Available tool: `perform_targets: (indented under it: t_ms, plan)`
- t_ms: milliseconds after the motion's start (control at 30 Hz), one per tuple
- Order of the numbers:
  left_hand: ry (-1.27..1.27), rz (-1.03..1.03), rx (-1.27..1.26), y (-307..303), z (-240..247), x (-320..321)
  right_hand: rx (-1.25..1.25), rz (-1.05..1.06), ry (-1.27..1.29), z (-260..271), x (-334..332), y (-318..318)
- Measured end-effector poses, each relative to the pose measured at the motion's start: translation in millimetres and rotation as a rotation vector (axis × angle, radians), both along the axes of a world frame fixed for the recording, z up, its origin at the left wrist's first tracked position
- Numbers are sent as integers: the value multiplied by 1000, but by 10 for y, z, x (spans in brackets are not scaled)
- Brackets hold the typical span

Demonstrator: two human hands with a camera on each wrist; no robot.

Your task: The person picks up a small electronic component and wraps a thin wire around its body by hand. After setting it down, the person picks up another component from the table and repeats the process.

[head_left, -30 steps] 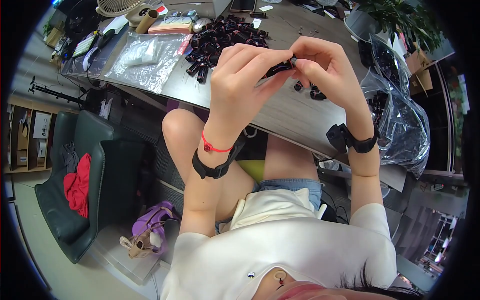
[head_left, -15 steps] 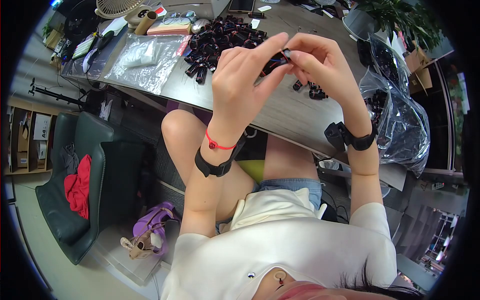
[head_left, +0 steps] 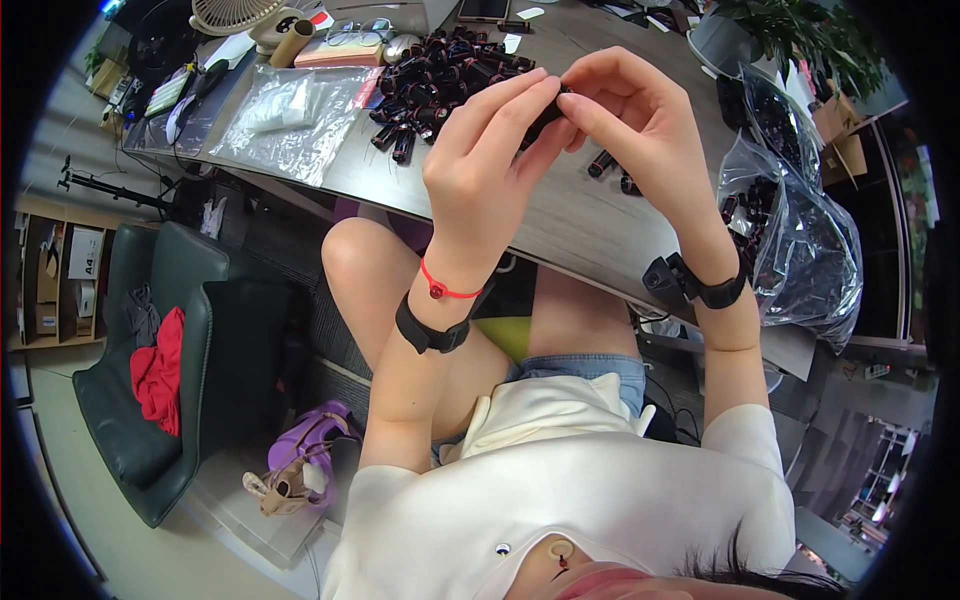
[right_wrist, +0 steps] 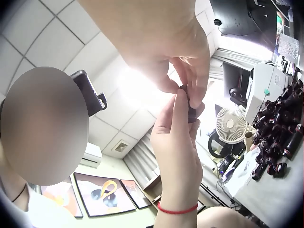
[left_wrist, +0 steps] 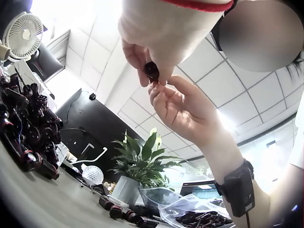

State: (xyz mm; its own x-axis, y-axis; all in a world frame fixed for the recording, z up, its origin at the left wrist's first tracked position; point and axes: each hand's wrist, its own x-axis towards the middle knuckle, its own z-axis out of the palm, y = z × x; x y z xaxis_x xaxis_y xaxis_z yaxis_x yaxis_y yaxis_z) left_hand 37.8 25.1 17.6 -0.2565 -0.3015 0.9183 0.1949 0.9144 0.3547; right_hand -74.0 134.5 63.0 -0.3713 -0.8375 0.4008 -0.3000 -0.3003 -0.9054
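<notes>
A small black cylinder (head_left: 545, 120) is held up over the table between both hands. My left hand (head_left: 475, 165) grips its body between thumb and fingers. At the far end my right hand (head_left: 645, 135) pinches it with thumb and fingertips, which cover that end. In the left wrist view one dark round end of the cylinder (left_wrist: 151, 71) shows beneath the left hand. The right wrist view shows a strip of the cylinder (right_wrist: 192, 114) among the fingers of both hands. A heap of similar black cylinders (head_left: 440, 85) with red bands lies beyond the left hand.
A few loose cylinders (head_left: 601, 164) lie under the right hand. At the table's right side hangs a clear plastic bag (head_left: 800, 260) with more cylinders in it. A flat clear bag (head_left: 290, 120), a fan (head_left: 235, 14) and a potted plant (head_left: 725, 48) are also on the table.
Both hands have moved slightly away from the body, the right also leftward. Half a second ago the left forefinger was lifted and a blue wire showed at the cylinder's end; now fingers cover it.
</notes>
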Motion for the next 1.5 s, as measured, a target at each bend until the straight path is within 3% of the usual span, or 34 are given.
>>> perform_targets:
  t_ms: [433,600,733,967,1267,1367,1400,1467,1500]
  plan:
    - [-37,-119,303,106,47,27,-57,-111,133,-17,34,-14]
    - [-9,-131,305,117,59,5,-120,-116,69,-58,60,-48]
    - [29,-49,147,96,31,-51,-150,-162,5,-111,101,-74]
    - [107,7,31,74,-78,-173,-211,-88,-269,-262,69,-145]
    - [-36,-75,50,-16,-219,-393,-235,-103,-402,-599,-286,-191]
    - [-219,-130,261,-154,-198,-389,118,-161,-88,-538,-648,-9]
    - [-215,-131,263,-237,-174,-367,119,-161,-84,-551,-780,73]
    - [-170,77,249,-447,-121,-309,509,-358,411,-609,-1054,304]
    - [-164,73,255,-586,-134,-293,515,-361,418,-683,-1178,418]
